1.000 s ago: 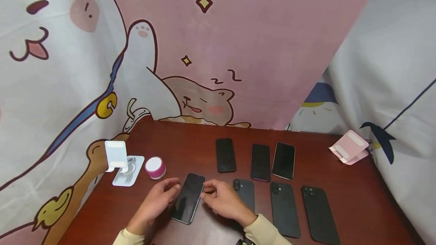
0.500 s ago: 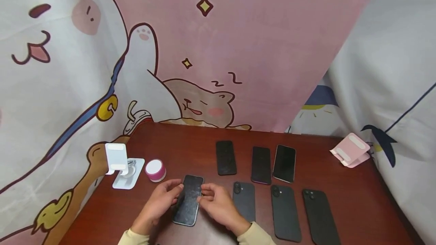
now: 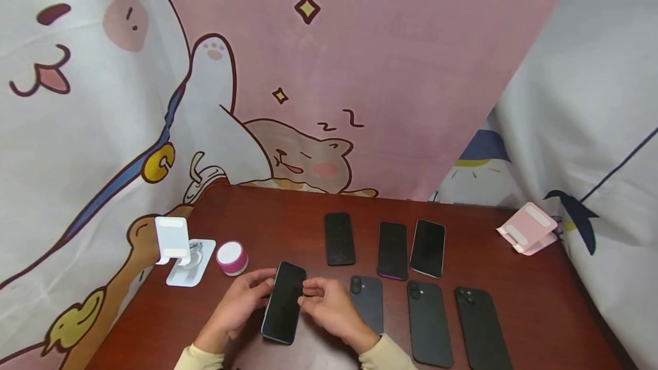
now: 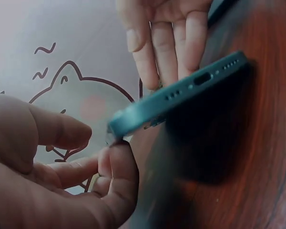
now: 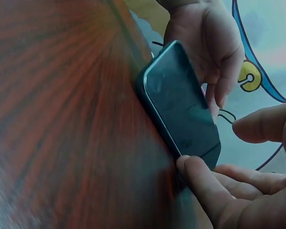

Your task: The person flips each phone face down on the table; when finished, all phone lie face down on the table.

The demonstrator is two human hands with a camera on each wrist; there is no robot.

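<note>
A smartphone (image 3: 284, 303) is held between the two hands, its dark screen up. In the left wrist view, the smartphone (image 4: 181, 93) tilts above its shadow on the table, its port edge toward the camera. My left hand (image 3: 239, 304) curls its fingertips under the left edge, with the thumb apart from the phone. From the other side, my right hand (image 3: 334, 310) touches the right edge with nearly straight fingers. In the right wrist view, a fingertip of the right hand (image 5: 243, 183) lies on that edge and the thumb stands off. The phone's back is hidden.
To the right lie several other phones, including a screen-up phone (image 3: 428, 248) and a back-up phone (image 3: 430, 323). A white stand (image 3: 173, 238) and a pink-sided round jar (image 3: 231, 258) are at left. A pink stand (image 3: 529, 228) stands at far right on the wooden table (image 3: 283, 227).
The smartphone has turned slightly more upright in the head view, and its left side has risen from the table. The left hand's fingers have moved in under that edge.
</note>
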